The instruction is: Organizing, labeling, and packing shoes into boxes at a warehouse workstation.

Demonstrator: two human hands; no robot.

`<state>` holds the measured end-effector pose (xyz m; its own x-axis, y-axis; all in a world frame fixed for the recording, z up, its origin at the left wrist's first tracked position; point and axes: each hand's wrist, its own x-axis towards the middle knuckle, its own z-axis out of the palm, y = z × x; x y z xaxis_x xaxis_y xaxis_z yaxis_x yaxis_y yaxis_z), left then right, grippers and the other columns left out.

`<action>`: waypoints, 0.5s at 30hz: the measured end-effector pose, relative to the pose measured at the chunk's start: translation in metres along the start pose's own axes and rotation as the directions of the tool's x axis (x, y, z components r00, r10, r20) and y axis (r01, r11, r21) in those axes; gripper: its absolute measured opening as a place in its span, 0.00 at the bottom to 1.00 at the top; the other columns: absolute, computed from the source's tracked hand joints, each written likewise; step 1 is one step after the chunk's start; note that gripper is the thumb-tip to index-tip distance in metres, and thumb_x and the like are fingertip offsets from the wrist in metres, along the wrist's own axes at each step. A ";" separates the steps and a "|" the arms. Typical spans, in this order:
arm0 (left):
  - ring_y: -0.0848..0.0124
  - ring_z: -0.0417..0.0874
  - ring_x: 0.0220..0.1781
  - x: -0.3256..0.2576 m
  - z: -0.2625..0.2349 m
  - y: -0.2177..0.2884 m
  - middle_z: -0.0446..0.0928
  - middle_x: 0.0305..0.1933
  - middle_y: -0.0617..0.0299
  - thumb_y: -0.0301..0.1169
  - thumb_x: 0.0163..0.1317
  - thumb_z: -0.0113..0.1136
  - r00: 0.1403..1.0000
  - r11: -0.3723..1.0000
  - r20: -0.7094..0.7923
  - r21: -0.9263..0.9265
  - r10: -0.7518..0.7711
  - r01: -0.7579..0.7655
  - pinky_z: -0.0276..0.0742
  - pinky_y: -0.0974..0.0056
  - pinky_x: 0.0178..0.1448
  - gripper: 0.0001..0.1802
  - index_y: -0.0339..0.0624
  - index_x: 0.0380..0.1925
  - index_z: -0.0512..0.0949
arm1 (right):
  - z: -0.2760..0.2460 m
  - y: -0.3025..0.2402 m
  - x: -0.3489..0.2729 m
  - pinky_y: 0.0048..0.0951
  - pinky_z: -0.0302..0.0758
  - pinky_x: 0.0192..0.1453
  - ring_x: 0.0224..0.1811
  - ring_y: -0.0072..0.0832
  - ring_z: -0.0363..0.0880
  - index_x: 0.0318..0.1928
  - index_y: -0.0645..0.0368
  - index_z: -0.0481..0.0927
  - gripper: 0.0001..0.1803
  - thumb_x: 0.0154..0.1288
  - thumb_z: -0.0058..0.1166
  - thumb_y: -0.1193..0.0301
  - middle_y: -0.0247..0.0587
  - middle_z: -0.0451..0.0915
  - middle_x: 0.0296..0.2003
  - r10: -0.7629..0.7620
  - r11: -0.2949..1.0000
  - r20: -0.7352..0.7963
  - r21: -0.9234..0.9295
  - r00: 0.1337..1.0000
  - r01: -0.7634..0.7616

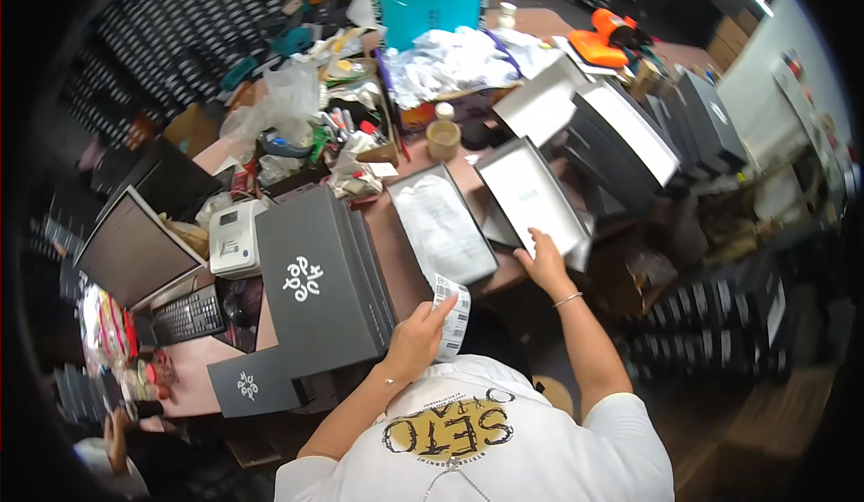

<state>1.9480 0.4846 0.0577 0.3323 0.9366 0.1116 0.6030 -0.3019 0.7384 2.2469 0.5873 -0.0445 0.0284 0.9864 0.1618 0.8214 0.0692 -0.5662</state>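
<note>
My left hand [416, 340] is closed on a white printed label sheet [457, 326], held upright just in front of my shirt. My right hand [545, 266] has its thumb and fingers apart at the near edge of a dark box lid [520, 185], whose white inside faces up. I cannot tell whether the fingertips press on it. Left of this lid lies an open dark shoebox [472, 223]. White tissue paper [438, 221] fills it and hides whatever may be underneath.
Stacked dark boxes [328, 277] stand left, beside a label printer [236, 238], keyboard [188, 315] and monitor [135, 248]. More open boxes [621, 128] lean at right. A tape roll [443, 140] and cluttered bins sit behind. Another person's hand [115, 437] shows lower left.
</note>
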 end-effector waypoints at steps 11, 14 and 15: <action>0.50 0.84 0.35 0.040 0.019 -0.002 0.82 0.33 0.46 0.44 0.63 0.53 0.636 0.602 0.104 0.469 -0.764 0.647 0.79 0.51 0.40 0.21 0.35 0.29 0.83 | -0.119 0.004 0.078 0.34 0.74 0.42 0.40 0.37 0.80 0.59 0.64 0.66 0.23 0.63 0.51 0.77 0.50 0.79 0.37 -0.012 0.957 -0.035 0.288 0.999 0.022; 0.50 0.84 0.35 0.037 0.017 0.002 0.81 0.34 0.45 0.47 0.65 0.52 0.557 0.556 0.158 0.481 -0.815 0.678 0.79 0.51 0.39 0.24 0.35 0.27 0.83 | -0.144 -0.002 0.104 0.23 0.74 0.45 0.43 0.22 0.77 0.65 0.63 0.62 0.30 0.64 0.54 0.74 0.39 0.77 0.47 0.111 0.727 0.299 0.626 0.948 -0.283; 0.49 0.83 0.35 0.035 0.026 -0.005 0.81 0.34 0.44 0.48 0.65 0.51 0.596 0.563 0.080 0.450 -0.799 0.694 0.78 0.51 0.40 0.26 0.35 0.27 0.83 | -0.131 -0.009 0.105 0.22 0.74 0.47 0.45 0.22 0.76 0.65 0.64 0.62 0.29 0.65 0.53 0.73 0.38 0.76 0.49 0.034 0.493 0.400 0.791 0.916 -0.363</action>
<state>1.9754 0.5143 0.0403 -0.2253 0.7851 -0.5770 0.8960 0.3996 0.1938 2.3175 0.6709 0.0835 -0.1734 0.9655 -0.1942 -0.0557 -0.2065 -0.9769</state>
